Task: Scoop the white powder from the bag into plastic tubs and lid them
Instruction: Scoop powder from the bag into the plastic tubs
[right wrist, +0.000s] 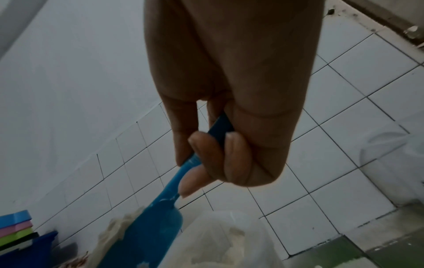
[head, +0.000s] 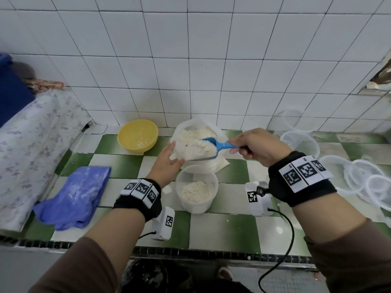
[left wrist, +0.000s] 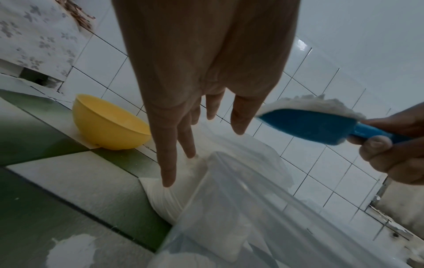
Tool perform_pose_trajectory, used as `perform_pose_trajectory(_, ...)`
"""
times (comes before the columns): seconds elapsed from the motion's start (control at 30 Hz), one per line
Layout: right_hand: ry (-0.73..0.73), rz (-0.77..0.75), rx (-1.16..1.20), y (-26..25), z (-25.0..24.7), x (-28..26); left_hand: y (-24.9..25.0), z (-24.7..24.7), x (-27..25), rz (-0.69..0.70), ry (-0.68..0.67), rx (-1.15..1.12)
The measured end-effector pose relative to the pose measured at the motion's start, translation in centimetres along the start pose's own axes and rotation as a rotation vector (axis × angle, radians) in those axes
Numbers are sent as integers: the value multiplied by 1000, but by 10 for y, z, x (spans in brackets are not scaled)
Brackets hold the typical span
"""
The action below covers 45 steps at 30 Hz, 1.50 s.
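Note:
My right hand (head: 251, 144) grips the handle of a blue scoop (head: 211, 148) heaped with white powder, held in the air over the open plastic bag (head: 196, 132) of powder. In the right wrist view the fingers (right wrist: 231, 157) curl round the scoop (right wrist: 156, 217) handle. My left hand (head: 169, 160) is open with straight fingers beside the scoop's front end and the bag's near edge; the left wrist view shows its fingers (left wrist: 167, 163) pointing down at the bag (left wrist: 183, 192), next to the scoop (left wrist: 309, 125). A clear tub (head: 196, 189), partly filled with powder, stands just in front of the bag.
A yellow bowl (head: 137, 135) sits left of the bag by the tiled wall. A blue cloth (head: 76, 195) lies on the green-and-white checked counter (head: 224, 231) at the left. Several empty tubs (head: 300, 142) and clear lids (head: 359, 178) are stacked at the right. A flowered cloth (head: 31, 140) covers something at far left.

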State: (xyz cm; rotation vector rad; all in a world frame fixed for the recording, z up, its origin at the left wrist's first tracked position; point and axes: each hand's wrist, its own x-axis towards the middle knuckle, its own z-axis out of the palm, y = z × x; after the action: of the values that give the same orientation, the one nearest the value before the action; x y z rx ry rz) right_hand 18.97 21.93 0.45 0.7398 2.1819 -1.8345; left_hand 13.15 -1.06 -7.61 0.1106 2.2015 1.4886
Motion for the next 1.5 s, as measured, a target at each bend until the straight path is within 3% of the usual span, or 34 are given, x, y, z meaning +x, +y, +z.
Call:
perform_pose_trajectory(0.17, -102, 39, -118, 14, 4, -8, -1, 0, -2, -12, 0, -13)
perform_pose_trajectory(0.33, -103, 34, -254, 27, 16, -9, -2, -1, -2, -19, 11, -29)
perform_pose_trajectory(0.57, -64, -224, -616, 50, 40, -9, -4, -4, -1, -22, 19, -12)
perform_pose_trajectory(0.73, -52, -362, -730, 56, 42, -11, -2, -2, 0, -27, 23, -28)
perform_pose_trajectory(0.9, -49, -478, -730, 55, 38, -11, 0, 0, 1, -25, 25, -39)
perform_pose_trajectory(1.1, -69, -414, -726, 52, 32, -7, -3, 0, 7, -23, 34, -9)
perform_pose_trajectory(1.5, -146, -199, -152, 33, -3, 0, -1, -2, 12, -40, 75, -22)
